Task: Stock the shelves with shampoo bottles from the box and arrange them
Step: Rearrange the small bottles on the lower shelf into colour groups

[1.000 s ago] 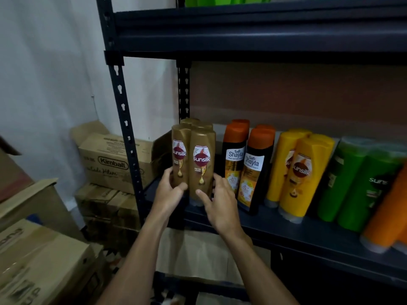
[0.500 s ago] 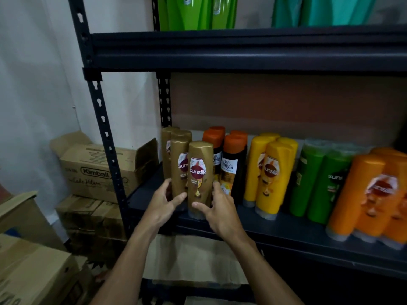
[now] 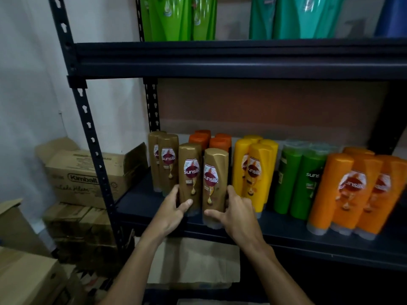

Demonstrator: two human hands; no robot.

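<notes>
Two gold-brown Sunsilk bottles stand side by side near the front edge of the dark shelf (image 3: pixel 286 230). My left hand (image 3: pixel 171 212) grips the left gold bottle (image 3: pixel 189 172) low down, thumb across its front. My right hand (image 3: pixel 235 212) holds the right gold bottle (image 3: pixel 215 177) at its base. Two more gold bottles (image 3: pixel 167 159) stand behind them at the shelf's left end. Black bottles with orange caps (image 3: pixel 211 139) are partly hidden behind the held pair.
Along the same shelf to the right stand yellow bottles (image 3: pixel 255 172), green bottles (image 3: pixel 301 179) and orange bottles (image 3: pixel 352 190). Green refill pouches (image 3: pixel 180 16) sit on the shelf above. Cardboard boxes (image 3: pixel 81 175) are stacked left of the rack's upright (image 3: pixel 88 119).
The two front gold bottles have come forward and right, now in front of the orange-capped ones. Both hands moved with them. The view tilted up, showing the upper shelf.
</notes>
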